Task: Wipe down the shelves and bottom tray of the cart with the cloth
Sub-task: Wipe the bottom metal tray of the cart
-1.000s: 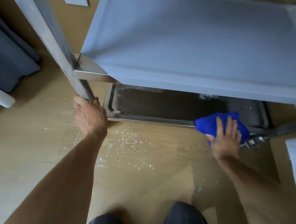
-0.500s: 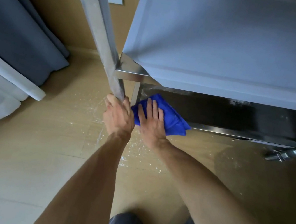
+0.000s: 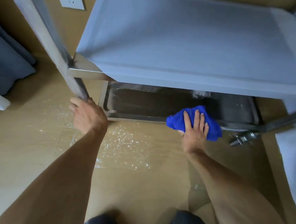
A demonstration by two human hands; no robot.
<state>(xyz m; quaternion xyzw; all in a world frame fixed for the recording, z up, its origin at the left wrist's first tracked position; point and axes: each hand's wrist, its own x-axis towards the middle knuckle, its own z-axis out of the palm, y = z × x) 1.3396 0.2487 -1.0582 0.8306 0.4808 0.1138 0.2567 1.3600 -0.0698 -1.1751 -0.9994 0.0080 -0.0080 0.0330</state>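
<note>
Along the front edge of the steel bottom tray (image 3: pixel 143 109), the crumpled blue cloth (image 3: pixel 194 121) has been swept back rightward under the flat right hand (image 3: pixel 195 131); the left hand's (image 3: pixel 88 115) grip is closed around the cart's metal post (image 3: pixel 69 75).

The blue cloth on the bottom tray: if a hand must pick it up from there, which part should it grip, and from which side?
Probably the bunched near portion of the blue cloth that overhangs the bottom tray front rim, coming from the front, the person's side. The shelf above blocks a straight-down approach. The right hand presses it flat there; the left hand holds the cart post.
</note>
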